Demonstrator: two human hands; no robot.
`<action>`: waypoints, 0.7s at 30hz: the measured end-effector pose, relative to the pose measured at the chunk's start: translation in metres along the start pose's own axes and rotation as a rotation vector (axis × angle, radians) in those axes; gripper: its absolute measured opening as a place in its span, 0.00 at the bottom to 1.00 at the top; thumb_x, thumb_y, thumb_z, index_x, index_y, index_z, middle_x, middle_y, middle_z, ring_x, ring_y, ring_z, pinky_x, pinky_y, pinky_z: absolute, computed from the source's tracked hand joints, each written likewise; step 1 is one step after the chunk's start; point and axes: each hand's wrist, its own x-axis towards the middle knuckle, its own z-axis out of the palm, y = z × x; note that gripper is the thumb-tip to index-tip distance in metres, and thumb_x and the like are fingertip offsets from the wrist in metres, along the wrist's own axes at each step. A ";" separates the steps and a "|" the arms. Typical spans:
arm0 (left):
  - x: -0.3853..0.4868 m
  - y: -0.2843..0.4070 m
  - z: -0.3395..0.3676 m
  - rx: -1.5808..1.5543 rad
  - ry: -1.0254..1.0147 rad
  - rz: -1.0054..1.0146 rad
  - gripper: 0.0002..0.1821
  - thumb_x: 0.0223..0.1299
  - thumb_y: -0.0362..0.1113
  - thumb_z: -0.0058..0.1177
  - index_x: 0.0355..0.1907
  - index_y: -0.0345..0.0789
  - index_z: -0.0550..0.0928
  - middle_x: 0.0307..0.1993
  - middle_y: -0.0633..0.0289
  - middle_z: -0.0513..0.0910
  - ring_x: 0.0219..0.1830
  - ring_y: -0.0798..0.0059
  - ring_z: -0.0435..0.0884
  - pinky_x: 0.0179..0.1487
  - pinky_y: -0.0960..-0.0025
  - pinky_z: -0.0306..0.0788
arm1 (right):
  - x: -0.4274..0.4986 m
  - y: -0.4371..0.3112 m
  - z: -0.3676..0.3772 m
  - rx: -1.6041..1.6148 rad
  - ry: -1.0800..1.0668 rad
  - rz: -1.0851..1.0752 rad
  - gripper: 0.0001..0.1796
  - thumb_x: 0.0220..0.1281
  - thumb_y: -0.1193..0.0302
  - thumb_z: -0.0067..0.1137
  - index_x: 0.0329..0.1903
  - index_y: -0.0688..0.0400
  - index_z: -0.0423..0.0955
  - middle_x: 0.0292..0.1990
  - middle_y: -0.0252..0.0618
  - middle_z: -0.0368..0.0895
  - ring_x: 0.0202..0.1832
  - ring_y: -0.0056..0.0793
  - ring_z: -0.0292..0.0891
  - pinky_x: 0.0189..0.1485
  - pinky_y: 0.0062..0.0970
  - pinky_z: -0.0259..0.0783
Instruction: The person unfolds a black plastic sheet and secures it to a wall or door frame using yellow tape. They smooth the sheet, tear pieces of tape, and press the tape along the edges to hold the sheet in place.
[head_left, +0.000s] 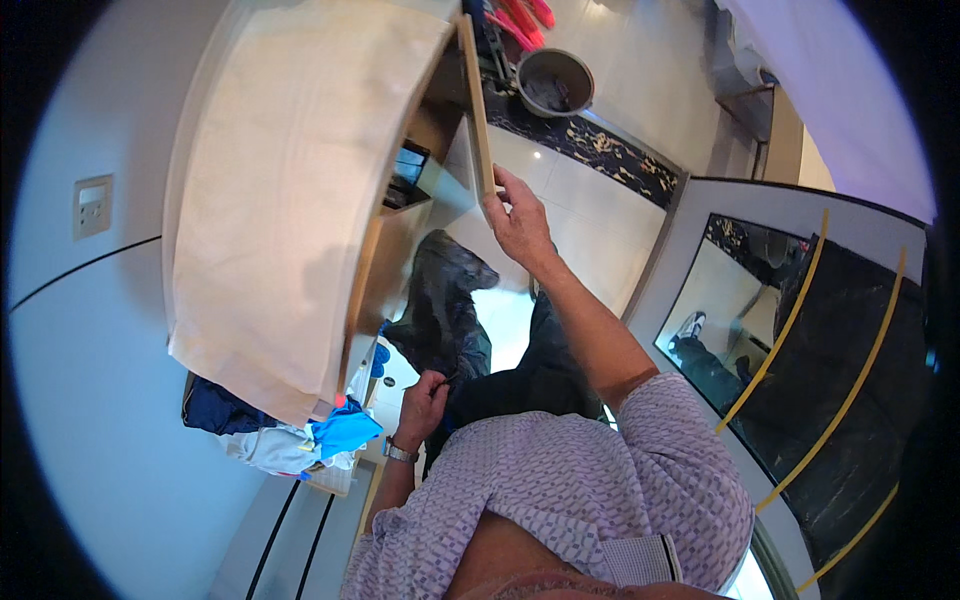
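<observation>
My right hand (520, 223) grips the free edge of a wooden cabinet door (478, 112), which stands swung out from its cabinet. Lower down, my left hand (424, 409), with a metal wristwatch (400, 450) at the wrist, pinches the gathered top of a black plastic bag (446, 289). The bag hangs in front of the cabinet, beside my legs, and what it holds is hidden. Behind the door, the cabinet's wooden front (397, 251) shows an opening with dark items (409, 166) inside, too shadowed to name.
A pale cloth (292, 172) covers the cabinet top. Folded clothes (285, 442) are piled at its near end. Ahead, a bucket (555, 82) stands near a dark marble-patterned floor strip (622, 154). On the right are a mirror (720, 300) and a black sheet (847, 360) with yellow strips.
</observation>
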 end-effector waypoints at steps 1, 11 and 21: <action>0.002 0.005 0.007 0.015 -0.016 0.028 0.07 0.72 0.31 0.61 0.47 0.34 0.80 0.37 0.49 0.88 0.39 0.51 0.90 0.42 0.58 0.81 | -0.001 0.005 -0.011 -0.071 0.025 -0.035 0.25 0.75 0.73 0.56 0.71 0.62 0.71 0.59 0.57 0.82 0.54 0.54 0.85 0.58 0.45 0.81; 0.030 0.081 0.064 0.120 -0.133 0.019 0.09 0.72 0.32 0.62 0.50 0.33 0.81 0.38 0.49 0.88 0.40 0.58 0.90 0.43 0.60 0.80 | 0.047 0.075 -0.136 -0.264 0.239 -0.170 0.14 0.75 0.70 0.61 0.59 0.57 0.82 0.49 0.50 0.87 0.49 0.53 0.86 0.50 0.46 0.81; 0.049 0.102 0.105 0.111 -0.169 -0.062 0.10 0.70 0.32 0.63 0.50 0.34 0.80 0.40 0.48 0.89 0.43 0.49 0.90 0.43 0.56 0.82 | 0.138 0.116 -0.208 -0.123 0.477 -0.060 0.14 0.70 0.62 0.72 0.49 0.58 0.88 0.40 0.46 0.91 0.39 0.35 0.89 0.46 0.34 0.82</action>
